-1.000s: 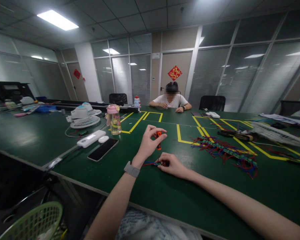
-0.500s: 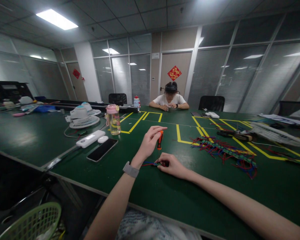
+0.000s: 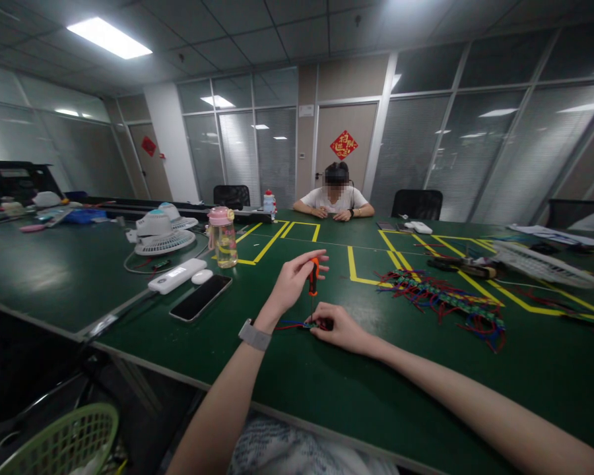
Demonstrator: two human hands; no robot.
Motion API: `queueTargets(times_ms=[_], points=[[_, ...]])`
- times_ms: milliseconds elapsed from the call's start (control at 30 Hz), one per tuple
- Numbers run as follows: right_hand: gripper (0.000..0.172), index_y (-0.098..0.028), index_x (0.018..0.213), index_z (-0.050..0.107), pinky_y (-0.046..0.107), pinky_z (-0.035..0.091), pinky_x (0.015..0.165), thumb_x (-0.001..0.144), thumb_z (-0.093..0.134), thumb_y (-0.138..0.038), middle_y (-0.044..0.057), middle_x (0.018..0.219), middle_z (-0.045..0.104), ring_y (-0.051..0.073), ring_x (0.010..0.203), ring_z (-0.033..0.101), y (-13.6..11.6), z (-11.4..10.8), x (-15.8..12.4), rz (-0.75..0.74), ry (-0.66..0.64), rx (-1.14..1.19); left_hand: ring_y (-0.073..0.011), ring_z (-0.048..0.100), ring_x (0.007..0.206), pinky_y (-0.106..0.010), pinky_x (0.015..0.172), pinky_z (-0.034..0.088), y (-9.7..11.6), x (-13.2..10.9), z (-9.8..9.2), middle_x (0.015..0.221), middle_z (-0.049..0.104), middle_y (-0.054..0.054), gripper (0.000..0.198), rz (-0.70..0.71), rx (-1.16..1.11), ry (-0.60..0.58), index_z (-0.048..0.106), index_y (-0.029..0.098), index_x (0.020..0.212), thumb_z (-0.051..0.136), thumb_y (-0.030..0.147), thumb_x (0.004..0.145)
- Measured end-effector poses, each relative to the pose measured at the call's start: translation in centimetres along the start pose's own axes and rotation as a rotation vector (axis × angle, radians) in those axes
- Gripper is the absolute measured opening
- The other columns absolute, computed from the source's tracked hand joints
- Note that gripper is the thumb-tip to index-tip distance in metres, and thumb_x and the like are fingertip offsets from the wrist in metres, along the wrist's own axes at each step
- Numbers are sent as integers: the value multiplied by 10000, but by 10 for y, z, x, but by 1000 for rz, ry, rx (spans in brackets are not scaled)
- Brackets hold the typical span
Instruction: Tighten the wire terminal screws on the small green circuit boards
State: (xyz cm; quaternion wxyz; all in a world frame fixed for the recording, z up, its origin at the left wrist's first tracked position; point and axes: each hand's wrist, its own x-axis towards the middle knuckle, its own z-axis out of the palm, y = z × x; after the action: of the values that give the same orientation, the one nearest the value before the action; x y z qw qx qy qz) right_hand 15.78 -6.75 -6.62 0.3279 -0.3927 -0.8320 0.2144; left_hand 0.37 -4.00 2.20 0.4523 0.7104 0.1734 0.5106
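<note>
Green table [image 3: 336, 379]: slip hazard where the upright screwdriver [image 3: 313, 282] meets the small circuit board [image 3: 308, 325].
My left hand [image 3: 291, 282] holds the orange-and-black screwdriver handle between thumb and outstretched fingers; tilt or uneven pressure could make the shaft skid into my right hand [image 3: 344, 328] or mar the board. My right hand is closed in a narrow pinch on the board and appears to be its main restraint; a weak pinch could let it rotate. The tip's seating is too small to confirm. The board lies below my left hand, at my right fingertips, with the shaft just beside them. Red and blue wires [image 3: 290, 324] extend leftward; a snag could shift the board.
</note>
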Motion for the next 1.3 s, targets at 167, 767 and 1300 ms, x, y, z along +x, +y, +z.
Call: queueTargets(times_ms=[167, 767, 1300], points=[[183, -156, 881, 694, 218, 396, 569, 723, 606, -129, 12, 746, 544, 107, 630, 492, 2, 1, 0, -10, 3, -5, -141, 579, 799, -259, 717, 485, -1, -2, -1, 913, 594, -54, 269, 64, 175, 59, 678, 179, 987, 642, 318, 759], [173, -137, 872, 689, 210, 393, 564, 720, 610, -117, 12, 756, 543, 96, 614, 486, 3, 1, 0, -17, 6, -3, -165, 585, 936, -279, 766, 496, -4, 0, -2, 1116, 566, -83, 311, 72, 123, 75, 636, 196, 1103, 450, 302, 879], [171, -139, 870, 689, 209, 385, 562, 718, 613, -115, 10, 743, 540, 99, 619, 484, 1, 1, 0, -12, 7, -15, -180, 615, 900, -317, 749, 525, -5, 0, 1, 1084, 609, -96, 334, 24, 9, 41, 596, 170, 1151, 453, 295, 876]])
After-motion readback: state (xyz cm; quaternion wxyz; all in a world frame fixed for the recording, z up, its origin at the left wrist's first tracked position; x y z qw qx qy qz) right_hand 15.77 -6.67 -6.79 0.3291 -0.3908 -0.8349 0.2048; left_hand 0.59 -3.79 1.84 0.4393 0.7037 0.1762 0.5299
